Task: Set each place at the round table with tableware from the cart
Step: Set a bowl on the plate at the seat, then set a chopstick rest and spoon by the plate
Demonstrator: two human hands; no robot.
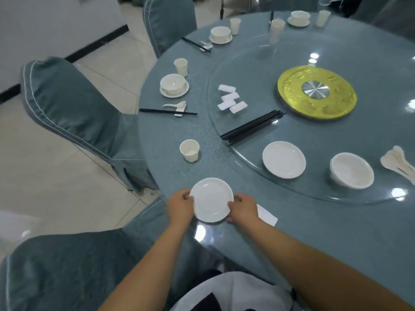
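Head view. We hold a small white plate (pixel 211 199) at the near edge of the round table (pixel 314 221) with both hands. Our left hand (pixel 180 206) grips the plate's left rim, fingers curled over the edge. Our right hand (pixel 243 207) grips the right rim in the same way. Whether the plate rests flat on the table or sits just above it, we cannot tell. A white chopstick rest (pixel 267 215) lies on the table just beside our right hand.

A paper cup (pixel 189 150) stands upright beyond the plate, apart from it. On the glass turntable (pixel 258 63) we see a second plate (pixel 284 159), a stack of bowls (pixel 351 170), a bundle of black chopsticks (pixel 252 127), several white rests (pixel 231 99) and a pile of spoons (pixel 397 162) at the right edge.

The next place to the left (pixel 174 85) has a bowl on a saucer, a cup, a spoon and chopsticks laid on a rest. Covered chairs (pixel 74 102) stand around the table.
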